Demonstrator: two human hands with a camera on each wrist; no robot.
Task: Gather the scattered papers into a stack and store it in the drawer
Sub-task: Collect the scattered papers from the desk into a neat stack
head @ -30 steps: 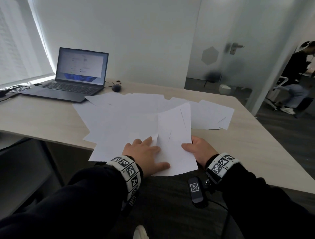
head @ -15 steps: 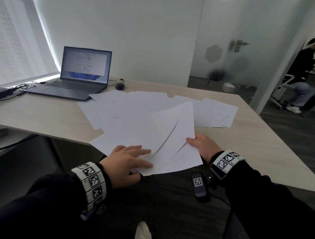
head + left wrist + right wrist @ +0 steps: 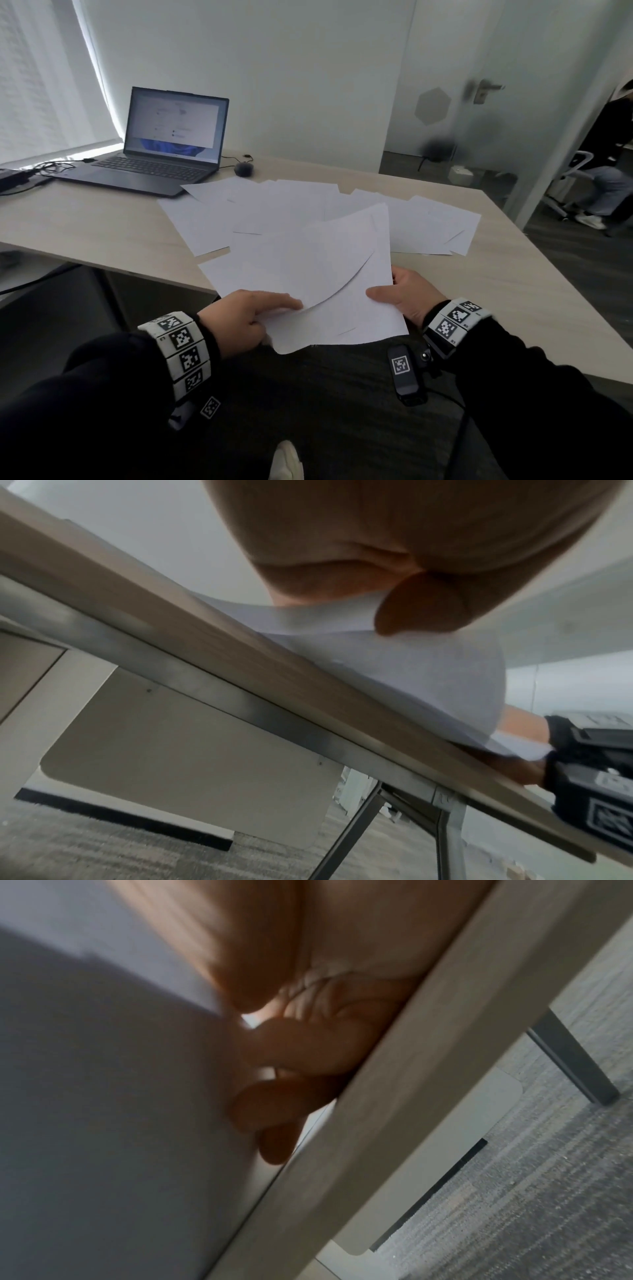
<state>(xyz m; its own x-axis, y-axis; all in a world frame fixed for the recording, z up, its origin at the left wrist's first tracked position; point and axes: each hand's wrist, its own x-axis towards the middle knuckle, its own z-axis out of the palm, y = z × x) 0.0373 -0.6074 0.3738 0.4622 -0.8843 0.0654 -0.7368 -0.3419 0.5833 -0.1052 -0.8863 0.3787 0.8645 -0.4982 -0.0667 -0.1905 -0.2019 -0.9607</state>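
Observation:
Several white paper sheets (image 3: 274,212) lie fanned over the light wooden desk (image 3: 85,226). At the desk's near edge I hold a small bundle of sheets (image 3: 339,291) that hangs partly over the edge. My left hand (image 3: 253,318) pinches a curled sheet at the bundle's lower left corner; in the left wrist view a fingertip (image 3: 421,607) presses the paper (image 3: 428,674). My right hand (image 3: 404,294) grips the bundle's right edge, thumb on top. In the right wrist view its fingers (image 3: 294,1080) curl under the paper (image 3: 103,1096). No drawer shows in the head view.
An open laptop (image 3: 161,144) stands at the desk's back left, with cables (image 3: 41,168) beside it and a dark mouse (image 3: 244,168) to its right. A seated person (image 3: 609,164) is past the glass door at the far right. Metal desk legs (image 3: 359,823) stand below.
My left hand slid back off the flat sheets to the desk's edge and took hold of a sheet's corner, which now curls up. The bundle has come nearer to me; my right hand keeps its hold.

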